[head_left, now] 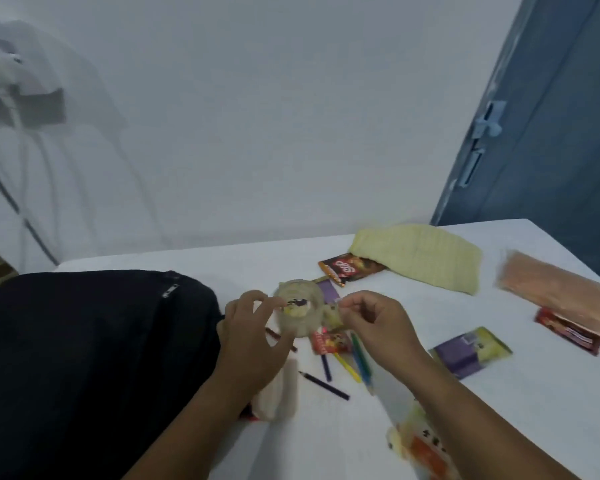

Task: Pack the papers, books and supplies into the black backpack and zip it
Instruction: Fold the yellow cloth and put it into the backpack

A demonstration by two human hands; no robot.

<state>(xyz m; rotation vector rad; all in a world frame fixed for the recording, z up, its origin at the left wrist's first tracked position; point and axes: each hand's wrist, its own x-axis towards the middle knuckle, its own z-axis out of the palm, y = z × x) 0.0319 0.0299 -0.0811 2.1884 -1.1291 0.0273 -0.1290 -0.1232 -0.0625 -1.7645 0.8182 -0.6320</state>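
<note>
Currently a clear plastic jar (297,311) is gripped by the left hand (253,337); a small wrapper (332,315) is pinched by the right hand (378,327). Judged light, rigid, slippery; best held round its wall.

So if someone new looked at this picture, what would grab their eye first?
Probably the two hands at centre: the left hand grips a clear plastic jar while the right hand pinches something small beside its mouth. Next, the black backpack filling the lower left, then the coloured pencils scattered just below the hands.
</note>
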